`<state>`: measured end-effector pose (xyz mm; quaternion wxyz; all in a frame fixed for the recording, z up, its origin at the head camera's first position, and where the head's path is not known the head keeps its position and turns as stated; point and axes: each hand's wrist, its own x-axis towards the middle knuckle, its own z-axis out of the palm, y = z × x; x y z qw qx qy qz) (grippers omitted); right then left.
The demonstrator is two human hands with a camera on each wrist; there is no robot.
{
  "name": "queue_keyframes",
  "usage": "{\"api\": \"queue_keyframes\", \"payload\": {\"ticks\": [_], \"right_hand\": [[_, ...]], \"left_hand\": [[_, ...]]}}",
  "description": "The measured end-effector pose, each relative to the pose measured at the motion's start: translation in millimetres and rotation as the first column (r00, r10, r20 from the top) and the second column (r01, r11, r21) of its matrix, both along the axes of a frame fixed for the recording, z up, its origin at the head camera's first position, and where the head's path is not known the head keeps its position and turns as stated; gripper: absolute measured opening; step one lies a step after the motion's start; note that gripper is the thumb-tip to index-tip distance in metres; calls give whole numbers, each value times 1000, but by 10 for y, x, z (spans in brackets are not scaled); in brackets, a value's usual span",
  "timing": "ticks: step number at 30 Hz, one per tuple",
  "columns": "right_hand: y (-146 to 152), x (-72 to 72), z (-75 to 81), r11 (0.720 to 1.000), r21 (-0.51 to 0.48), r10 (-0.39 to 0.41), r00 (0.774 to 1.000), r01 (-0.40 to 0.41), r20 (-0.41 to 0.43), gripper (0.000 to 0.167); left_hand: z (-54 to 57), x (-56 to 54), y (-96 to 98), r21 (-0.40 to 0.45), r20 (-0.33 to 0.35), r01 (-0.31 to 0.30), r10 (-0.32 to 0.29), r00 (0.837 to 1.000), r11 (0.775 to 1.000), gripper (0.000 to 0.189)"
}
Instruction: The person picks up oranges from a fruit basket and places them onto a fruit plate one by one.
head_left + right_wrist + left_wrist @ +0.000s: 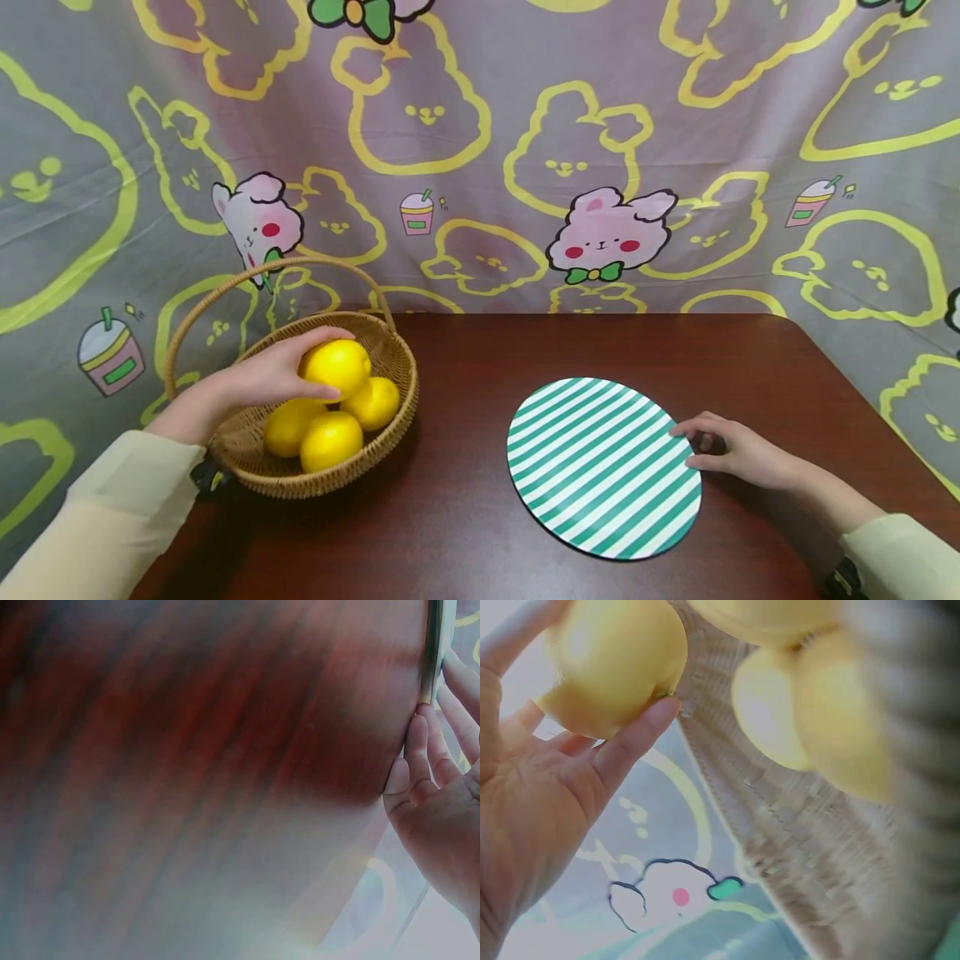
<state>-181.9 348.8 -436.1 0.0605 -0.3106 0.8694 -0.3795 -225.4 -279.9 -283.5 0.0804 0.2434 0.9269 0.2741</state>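
Observation:
My left hand (288, 371) grips a yellow lemon (337, 368), thumb on the near side and fingers over the far side. That lemon is above several others (331, 442) in a wicker basket (330, 483). The left wrist view shows the held lemon (619, 664) between thumb and fingers. At the right, a round mat (600, 467) with green and white stripes lies on the table. My right hand (738, 450) touches its right rim with the thumb and index finger, the other fingers bent beneath. In the right wrist view, the mat's edge (439, 645) shows beside the fingertips.
The basket's tall handle (315, 260) arches over its back half. A dark brown wooden table (457, 417) carries the basket and the mat. Behind and at both sides hangs a grey cloth (487, 183) with yellow outlines and cartoon rabbits.

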Motion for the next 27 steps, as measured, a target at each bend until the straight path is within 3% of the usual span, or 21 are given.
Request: {"api": "queue_keyframes", "payload": {"ticks": [14,27], "right_hand": [[-8,9,38,1000,23,-17,1000,16,11,35],[-5,-5,25,1000,19,-15,1000,15,4,36]], "left_hand": [[306,145,548,34,-52,115,-114,992,993,71],[489,51,1302,100,-69,282,-276,959,954,73]]}}
